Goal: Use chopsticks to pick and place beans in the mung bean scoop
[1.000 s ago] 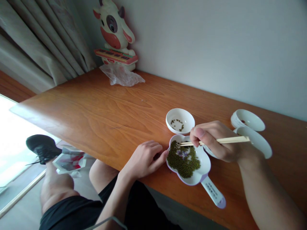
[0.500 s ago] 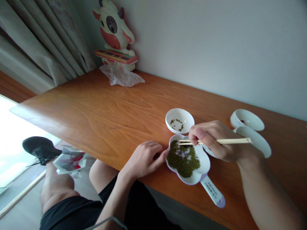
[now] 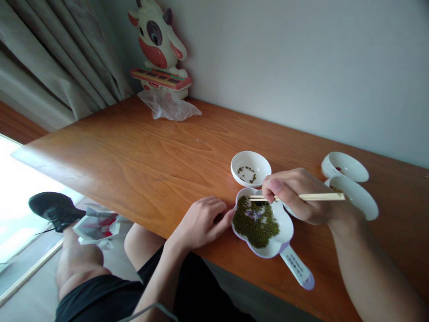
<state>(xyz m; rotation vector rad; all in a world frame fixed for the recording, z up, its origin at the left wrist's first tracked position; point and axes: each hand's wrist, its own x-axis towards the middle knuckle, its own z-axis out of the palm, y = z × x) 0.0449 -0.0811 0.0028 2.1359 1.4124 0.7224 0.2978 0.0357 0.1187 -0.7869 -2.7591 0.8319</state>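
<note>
A flower-shaped white and lilac bowl with a handle (image 3: pixel 284 228) sits near the table's front edge, holding many green mung beans (image 3: pixel 259 230). My right hand (image 3: pixel 298 197) is closed around a pair of chopsticks (image 3: pixel 321 197), whose tips are down among the beans at the bowl's far left side. My left hand (image 3: pixel 204 221) rests at the table edge with its fingers curled, the thumb and a fingertip at the bowl's left rim. Just behind stands a round white bowl (image 3: pixel 237 175) with several mung beans in it. Whether the chopstick tips grip a bean is too small to tell.
Two white bowls stand on the right, one behind (image 3: pixel 355 167) and one in front (image 3: pixel 365 201); another is mostly hidden under my right hand. A cow toy keyboard (image 3: pixel 161 78) and a clear plastic bag (image 3: pixel 170 107) are at the back left, by the wall.
My right hand and the chopsticks have shifted slightly left over the bowl, and the chopsticks' rear end has moved left. My left hand stays at the rim.
</note>
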